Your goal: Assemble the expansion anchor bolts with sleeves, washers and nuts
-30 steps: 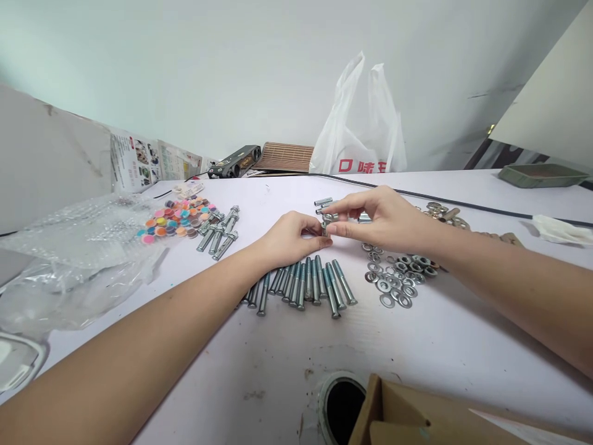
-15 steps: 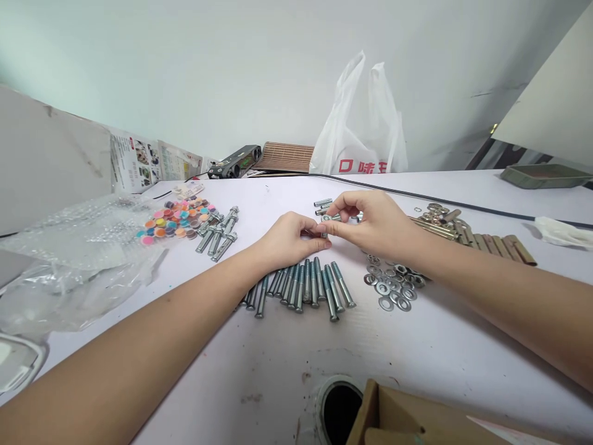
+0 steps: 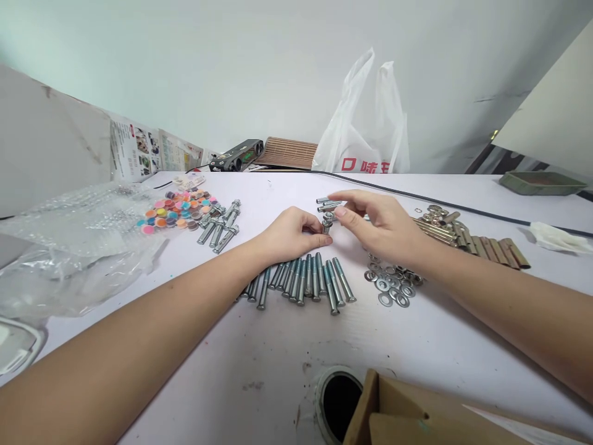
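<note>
Held fastener (image 3: pixel 327 222), silver; loose bolts (image 3: pixel 309 278), silver, blue-tinged. Discs (image 3: pixel 173 207), mixed pink, orange, blue; worktop (image 3: pixel 259 352), white; bag (image 3: pixel 356 142), white, red lettering (image 3: pixel 369 167).

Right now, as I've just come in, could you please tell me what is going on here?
A person's left hand grips a silver metal fastener upright over the white tabletop, while the right hand, fingers parted, is close beside its top. Loose silver bolts lie nearer the person, with flat round silver washers to their right.
</note>
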The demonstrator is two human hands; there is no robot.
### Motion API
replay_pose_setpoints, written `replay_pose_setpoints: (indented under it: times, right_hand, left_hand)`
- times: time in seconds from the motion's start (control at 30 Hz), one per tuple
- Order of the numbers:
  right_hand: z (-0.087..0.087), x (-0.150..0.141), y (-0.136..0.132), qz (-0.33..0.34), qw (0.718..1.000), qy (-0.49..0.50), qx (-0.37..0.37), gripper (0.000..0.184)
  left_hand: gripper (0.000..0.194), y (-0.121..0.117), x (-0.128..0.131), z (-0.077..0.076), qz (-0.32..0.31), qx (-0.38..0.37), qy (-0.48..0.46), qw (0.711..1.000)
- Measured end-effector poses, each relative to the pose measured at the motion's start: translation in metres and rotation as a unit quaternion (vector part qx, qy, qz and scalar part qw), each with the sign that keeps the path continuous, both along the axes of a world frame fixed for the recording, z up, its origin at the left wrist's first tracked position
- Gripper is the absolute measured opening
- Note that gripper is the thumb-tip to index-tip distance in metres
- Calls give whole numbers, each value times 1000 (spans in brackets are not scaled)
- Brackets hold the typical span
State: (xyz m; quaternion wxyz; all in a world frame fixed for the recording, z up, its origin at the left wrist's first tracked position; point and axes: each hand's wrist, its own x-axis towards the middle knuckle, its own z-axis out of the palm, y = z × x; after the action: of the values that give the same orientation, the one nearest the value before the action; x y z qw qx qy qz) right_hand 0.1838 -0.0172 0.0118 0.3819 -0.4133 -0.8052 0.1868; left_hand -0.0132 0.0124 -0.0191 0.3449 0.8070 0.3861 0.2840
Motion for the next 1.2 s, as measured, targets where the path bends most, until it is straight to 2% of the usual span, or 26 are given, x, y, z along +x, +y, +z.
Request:
replay_pose_setpoints:
  times: [0.07,0.13,0.2,0.27,0.37,0.43,0.57,0.63,0.73,0.8,0.93,1.0,1.1,1.2]
  right_hand:
    - [0,0,0,13,1000,16,-1,36]
    - [1,3,-2,-5,998,62,-13,56]
    - [2,7,-3,-38,994,98,-34,65]
    - [1,8,-4,-41,994,89,-54,61]
    - [-1,3,-5,10,998,35,-49,49]
    - [-1,1,-7,33,999,19,-38,48]
    - [4,4,-9,-39,998,52,-13,46]
    - [5,6,-8,-46,998,39,-12,42]
    - [3,6,-6,46,997,-32,-45,42]
    - [1,6,-7,70,995,-35,-63,51]
    - [1,7,-13,-53,993,46,-93,61]
    - [0,5,-13,-64,992,60,-86,55]
    - [-4,-2,-7,-27,995,56,-74,40]
    - [-6,-8,0,23,995,8,-92,45]
  left_hand:
    - [22,-1,0,1,-1,-3,1,1000]
    - [24,-1,0,1,2,-10,7,1000]
    - [26,0,-1,1,3,-16,14,1000]
    - [28,1,-1,0,0,-15,18,1000]
    - [27,1,-1,0,2,-10,19,1000]
    - [28,0,0,1,9,-10,16,1000]
    - [28,1,0,1,9,-13,22,1000]
    - [29,1,-1,0,3,-10,24,1000]
    - [28,1,-1,0,-2,-1,17,1000]
    - [27,0,-1,0,0,-2,16,1000]
    - [25,-2,-1,2,5,-10,18,1000]
    - [24,-2,-1,3,1,-7,17,1000]
    - [24,-2,-1,3,-2,-5,10,1000]
    - [25,-2,-1,2,-3,-9,8,1000]
